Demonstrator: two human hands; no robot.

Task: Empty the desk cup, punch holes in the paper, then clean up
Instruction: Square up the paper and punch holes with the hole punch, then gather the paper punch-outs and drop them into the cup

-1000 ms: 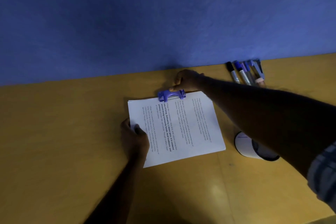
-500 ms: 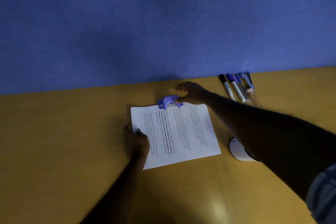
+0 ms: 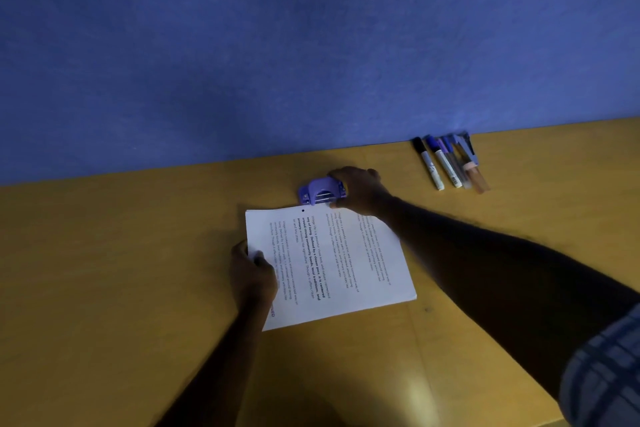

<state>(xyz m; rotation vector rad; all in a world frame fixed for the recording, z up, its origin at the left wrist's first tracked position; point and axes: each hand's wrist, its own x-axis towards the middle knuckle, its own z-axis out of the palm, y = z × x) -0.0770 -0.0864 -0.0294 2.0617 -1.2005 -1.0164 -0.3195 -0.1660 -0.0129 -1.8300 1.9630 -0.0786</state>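
Note:
A stack of printed white paper [image 3: 346,263] lies on the yellow desk [image 3: 104,288]. A small black hole shows near its far edge, left of centre. Just beyond that edge sits a purple hole punch [image 3: 320,192], clear of the sheets. My right hand [image 3: 360,189] grips the punch from its right side. My left hand [image 3: 254,276] holds the paper's left edge, thumb on top of the sheets. The desk cup is hidden behind my right forearm.
Several markers and pens [image 3: 448,163] lie side by side at the back right, against the blue wall [image 3: 311,45]. The desk's near right corner shows at the bottom right.
My right hand lifted off the punch lever, then took the punch by its side and drew it back off the paper. One punched hole now shows. The left hand stayed put.

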